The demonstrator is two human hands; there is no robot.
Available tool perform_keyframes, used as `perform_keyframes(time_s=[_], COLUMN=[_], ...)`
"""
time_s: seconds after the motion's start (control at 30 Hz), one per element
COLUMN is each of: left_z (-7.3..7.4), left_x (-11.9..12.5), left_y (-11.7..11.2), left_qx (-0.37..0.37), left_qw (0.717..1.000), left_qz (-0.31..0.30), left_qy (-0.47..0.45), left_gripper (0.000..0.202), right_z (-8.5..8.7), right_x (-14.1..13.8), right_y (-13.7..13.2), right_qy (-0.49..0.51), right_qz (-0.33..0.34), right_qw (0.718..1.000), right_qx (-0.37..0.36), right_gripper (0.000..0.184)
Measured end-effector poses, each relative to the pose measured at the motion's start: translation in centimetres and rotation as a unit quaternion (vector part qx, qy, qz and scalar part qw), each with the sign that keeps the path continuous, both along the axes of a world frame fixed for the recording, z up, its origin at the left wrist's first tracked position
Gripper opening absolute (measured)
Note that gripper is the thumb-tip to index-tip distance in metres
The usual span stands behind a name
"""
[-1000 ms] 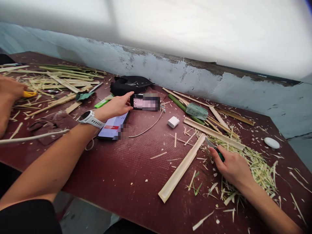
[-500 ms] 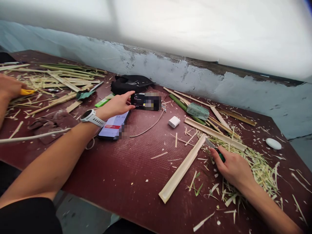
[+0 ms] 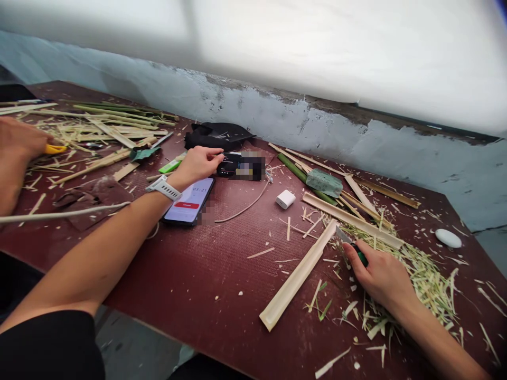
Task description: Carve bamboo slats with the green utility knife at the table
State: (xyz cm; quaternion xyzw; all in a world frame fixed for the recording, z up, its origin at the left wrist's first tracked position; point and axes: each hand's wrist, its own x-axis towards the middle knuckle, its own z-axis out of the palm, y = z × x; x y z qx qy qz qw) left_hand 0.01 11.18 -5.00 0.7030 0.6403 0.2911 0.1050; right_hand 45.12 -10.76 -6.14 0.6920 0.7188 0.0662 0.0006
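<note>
My left hand (image 3: 200,166), with a white watch (image 3: 165,188) on its wrist, reaches to the left end of a black phone (image 3: 237,166) lying sideways on the table. Its thumb and forefinger are drawn together at the screen's edge, and nothing shows between them. A second phone (image 3: 190,201), showing a timer, lies just under that wrist. My right hand (image 3: 382,272) is closed round the green and black handle of a knife (image 3: 344,236). The blade points to the upper end of a split bamboo strip (image 3: 297,277) lying on the table.
Bamboo shavings (image 3: 430,279) surround my right forearm. Behind lie more bamboo strips (image 3: 352,219) and a green wrapped piece (image 3: 325,182). A white charger (image 3: 285,199), a cable (image 3: 241,210) and a white oval object (image 3: 448,238) lie about. At left, another person's hand (image 3: 24,138) holds something yellow.
My left thumb and forefinger, spread across the phone's end before, are now drawn together. The timer went from 03:20 to 03:21. My right hand and the knife stay put on the table.
</note>
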Motion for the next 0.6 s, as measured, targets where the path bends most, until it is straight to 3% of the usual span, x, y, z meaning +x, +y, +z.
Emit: perform_keyframes(time_s=[0.3, 0.5, 0.6], left_z=[0.15, 0.23, -0.11], left_x=[0.07, 0.06, 0.25], left_y=[-0.24, -0.86, -0.84], left_qx=[-0.014, -0.031, -0.026], left_qw=[1.0, 0.985, 0.977], left_qz=[-0.016, -0.109, -0.125], left_qy=[-0.006, 0.13, 0.169], left_gripper=[0.058, 0.096, 0.107], right_z=[0.1, -0.09, -0.02], right_x=[-0.06, 0.02, -0.01], right_y=[0.03, -0.02, -0.02], right_qy=[0.003, 0.002, 0.001], right_qz=[-0.001, 0.003, 0.003], right_qw=[1.0, 1.0, 1.0], right_qx=[-0.012, -0.003, -0.006], right_gripper=[0.048, 0.048, 0.048])
